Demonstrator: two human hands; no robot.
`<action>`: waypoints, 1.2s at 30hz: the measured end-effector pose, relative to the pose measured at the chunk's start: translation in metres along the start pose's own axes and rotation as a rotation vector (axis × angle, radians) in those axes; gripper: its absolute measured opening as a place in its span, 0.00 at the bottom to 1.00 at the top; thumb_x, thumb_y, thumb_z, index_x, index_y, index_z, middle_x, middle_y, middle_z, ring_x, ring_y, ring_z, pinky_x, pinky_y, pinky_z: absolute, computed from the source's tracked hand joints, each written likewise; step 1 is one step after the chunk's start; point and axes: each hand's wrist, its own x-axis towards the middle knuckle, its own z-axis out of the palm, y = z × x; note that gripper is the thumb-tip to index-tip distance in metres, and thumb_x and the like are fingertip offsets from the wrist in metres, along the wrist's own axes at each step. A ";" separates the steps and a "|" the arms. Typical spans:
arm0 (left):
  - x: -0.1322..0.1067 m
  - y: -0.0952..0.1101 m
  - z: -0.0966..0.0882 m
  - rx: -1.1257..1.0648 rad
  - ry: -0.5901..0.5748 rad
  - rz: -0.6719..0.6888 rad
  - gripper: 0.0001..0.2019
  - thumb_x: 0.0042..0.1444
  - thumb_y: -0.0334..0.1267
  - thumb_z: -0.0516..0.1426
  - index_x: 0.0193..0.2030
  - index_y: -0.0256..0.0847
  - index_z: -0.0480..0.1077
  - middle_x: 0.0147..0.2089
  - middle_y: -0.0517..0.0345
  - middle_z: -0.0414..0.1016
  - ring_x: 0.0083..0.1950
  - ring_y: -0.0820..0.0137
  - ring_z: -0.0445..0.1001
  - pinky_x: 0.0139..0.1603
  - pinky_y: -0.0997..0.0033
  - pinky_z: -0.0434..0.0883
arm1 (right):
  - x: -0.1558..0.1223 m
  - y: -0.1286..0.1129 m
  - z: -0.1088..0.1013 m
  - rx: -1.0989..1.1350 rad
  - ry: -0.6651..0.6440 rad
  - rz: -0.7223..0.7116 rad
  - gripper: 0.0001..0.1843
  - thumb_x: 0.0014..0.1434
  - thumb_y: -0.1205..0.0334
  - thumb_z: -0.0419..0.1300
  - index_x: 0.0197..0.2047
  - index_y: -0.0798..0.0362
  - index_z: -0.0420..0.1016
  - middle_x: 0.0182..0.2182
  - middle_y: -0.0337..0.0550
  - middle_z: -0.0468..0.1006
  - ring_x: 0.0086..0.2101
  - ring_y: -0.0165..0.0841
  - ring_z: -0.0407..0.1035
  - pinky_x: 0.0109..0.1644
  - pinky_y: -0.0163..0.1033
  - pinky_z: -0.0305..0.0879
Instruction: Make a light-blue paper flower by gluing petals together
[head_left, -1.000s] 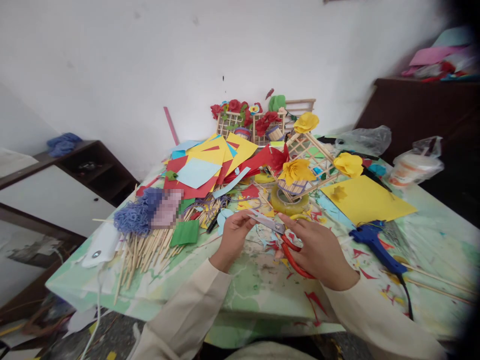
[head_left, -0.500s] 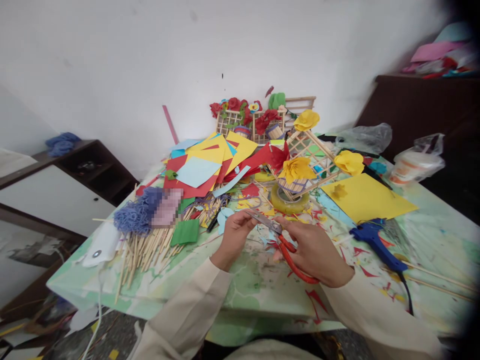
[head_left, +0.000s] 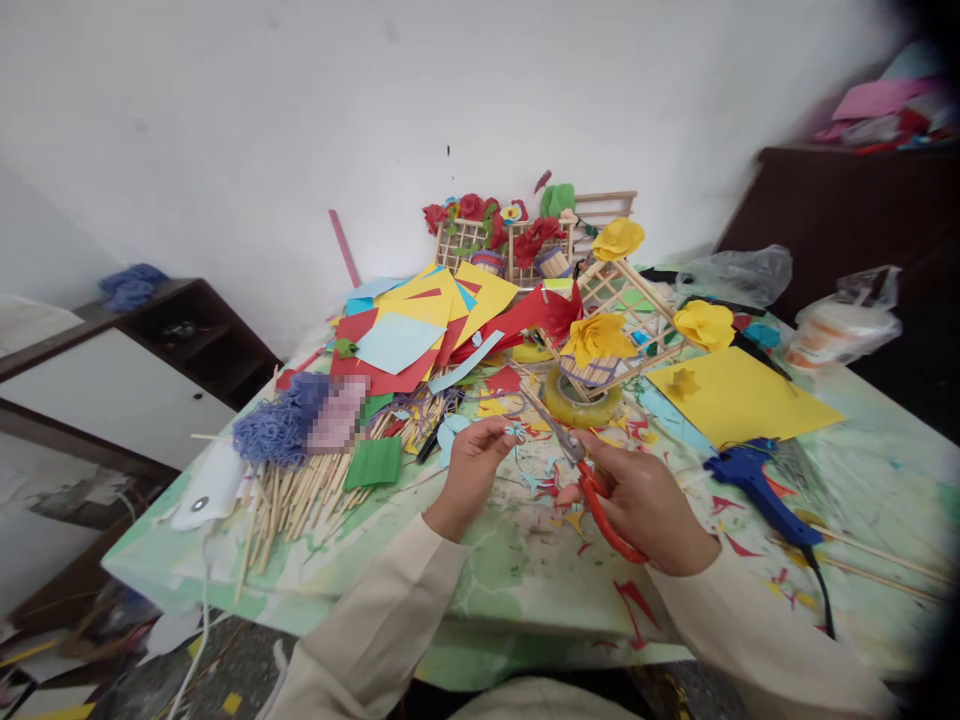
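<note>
Near tape roll [head_left: 583, 408]: left hand [head_left: 466, 472] pinches blue paper scrap [head_left: 516, 431]; right hand [head_left: 649, 500] clamped on scissors [head_left: 577, 458]. Best: short snips, turn scrap.

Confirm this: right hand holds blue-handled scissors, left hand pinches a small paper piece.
Wrong on colour: the head view shows the scissors in the right hand have red handles, not blue. The left hand does pinch a small paper piece.
</note>
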 end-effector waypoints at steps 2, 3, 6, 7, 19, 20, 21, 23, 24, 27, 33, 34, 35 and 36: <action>0.001 0.004 0.002 -0.065 0.023 -0.028 0.15 0.38 0.45 0.69 0.29 0.40 0.74 0.27 0.60 0.74 0.32 0.73 0.71 0.39 0.70 0.67 | -0.007 0.005 -0.005 -0.132 0.041 0.044 0.26 0.58 0.49 0.55 0.55 0.55 0.71 0.29 0.46 0.81 0.24 0.35 0.72 0.29 0.38 0.61; 0.001 0.006 0.003 -0.108 0.031 -0.038 0.15 0.37 0.45 0.70 0.29 0.41 0.73 0.26 0.61 0.74 0.32 0.73 0.72 0.40 0.69 0.68 | -0.011 0.008 -0.008 -0.206 0.044 0.079 0.28 0.58 0.47 0.55 0.56 0.55 0.71 0.31 0.48 0.82 0.25 0.37 0.73 0.29 0.38 0.61; 0.003 0.010 0.006 -0.239 0.025 -0.066 0.15 0.38 0.43 0.70 0.29 0.41 0.71 0.25 0.64 0.72 0.33 0.74 0.72 0.43 0.69 0.68 | -0.025 0.020 -0.011 -0.401 -0.071 0.220 0.28 0.58 0.46 0.54 0.56 0.53 0.70 0.33 0.50 0.82 0.29 0.43 0.76 0.27 0.40 0.60; 0.003 0.011 0.007 -0.274 0.017 -0.080 0.14 0.39 0.42 0.69 0.29 0.41 0.70 0.26 0.64 0.71 0.33 0.75 0.71 0.44 0.68 0.68 | -0.029 0.024 -0.011 -0.446 -0.134 0.262 0.26 0.59 0.48 0.52 0.56 0.53 0.71 0.33 0.50 0.82 0.30 0.44 0.76 0.26 0.40 0.60; -0.004 0.013 0.017 -0.370 -0.154 -0.195 0.13 0.45 0.40 0.67 0.29 0.40 0.68 0.27 0.63 0.68 0.31 0.77 0.68 0.39 0.71 0.67 | -0.020 0.024 -0.014 -0.381 -0.095 0.194 0.14 0.58 0.58 0.57 0.44 0.54 0.77 0.35 0.55 0.75 0.39 0.46 0.70 0.43 0.49 0.65; -0.005 0.013 0.019 -0.361 -0.172 -0.207 0.12 0.45 0.40 0.67 0.29 0.39 0.68 0.27 0.63 0.68 0.31 0.77 0.67 0.39 0.72 0.66 | -0.013 0.015 -0.013 -0.267 -0.057 0.154 0.14 0.60 0.58 0.55 0.44 0.53 0.77 0.36 0.53 0.75 0.40 0.44 0.69 0.44 0.48 0.65; -0.007 0.013 0.021 -0.349 -0.191 -0.219 0.12 0.46 0.40 0.67 0.29 0.39 0.69 0.27 0.62 0.68 0.30 0.77 0.67 0.38 0.72 0.66 | -0.007 0.006 -0.010 -0.137 -0.028 0.112 0.15 0.62 0.57 0.53 0.47 0.52 0.76 0.38 0.52 0.75 0.42 0.42 0.69 0.46 0.47 0.66; -0.010 0.012 0.025 -0.299 -0.234 -0.246 0.12 0.46 0.42 0.67 0.29 0.38 0.70 0.26 0.62 0.68 0.29 0.77 0.67 0.35 0.74 0.65 | 0.005 -0.012 -0.002 0.097 0.050 0.049 0.18 0.62 0.54 0.54 0.51 0.51 0.74 0.44 0.51 0.74 0.46 0.40 0.68 0.50 0.46 0.65; -0.011 0.012 0.026 -0.266 -0.251 -0.256 0.13 0.45 0.43 0.67 0.29 0.37 0.70 0.26 0.61 0.69 0.29 0.77 0.66 0.33 0.74 0.64 | 0.010 -0.019 0.003 0.181 0.070 0.035 0.18 0.62 0.54 0.55 0.52 0.50 0.74 0.46 0.50 0.73 0.47 0.40 0.67 0.51 0.47 0.65; -0.013 0.010 0.026 -0.155 -0.261 -0.254 0.14 0.44 0.44 0.67 0.28 0.36 0.71 0.25 0.61 0.69 0.27 0.77 0.66 0.30 0.75 0.62 | 0.018 -0.034 0.016 0.335 0.144 0.010 0.22 0.59 0.54 0.58 0.57 0.49 0.70 0.49 0.50 0.72 0.50 0.41 0.66 0.53 0.48 0.64; -0.011 0.005 0.021 0.024 -0.272 -0.119 0.14 0.43 0.45 0.67 0.29 0.37 0.74 0.30 0.59 0.73 0.33 0.74 0.69 0.37 0.73 0.66 | 0.020 -0.036 0.023 0.555 0.271 0.031 0.15 0.61 0.57 0.57 0.50 0.46 0.77 0.44 0.46 0.74 0.47 0.37 0.68 0.52 0.46 0.65; -0.011 0.005 0.020 0.044 -0.276 -0.091 0.12 0.45 0.44 0.67 0.29 0.37 0.74 0.31 0.58 0.74 0.34 0.73 0.69 0.38 0.72 0.66 | 0.020 -0.035 0.022 0.580 0.296 0.052 0.13 0.61 0.58 0.57 0.47 0.46 0.78 0.43 0.45 0.75 0.46 0.36 0.69 0.51 0.45 0.66; -0.010 0.005 0.019 0.061 -0.275 -0.062 0.11 0.46 0.44 0.66 0.29 0.38 0.75 0.32 0.58 0.74 0.35 0.73 0.69 0.39 0.72 0.66 | 0.019 -0.035 0.021 0.591 0.333 0.081 0.12 0.61 0.58 0.57 0.45 0.47 0.79 0.42 0.45 0.75 0.45 0.36 0.69 0.50 0.45 0.66; -0.009 0.004 0.019 0.075 -0.269 -0.033 0.10 0.46 0.43 0.66 0.29 0.38 0.75 0.32 0.58 0.74 0.35 0.73 0.69 0.39 0.72 0.66 | 0.018 -0.034 0.020 0.585 0.385 0.109 0.12 0.62 0.58 0.56 0.44 0.47 0.79 0.41 0.45 0.76 0.44 0.36 0.70 0.50 0.45 0.66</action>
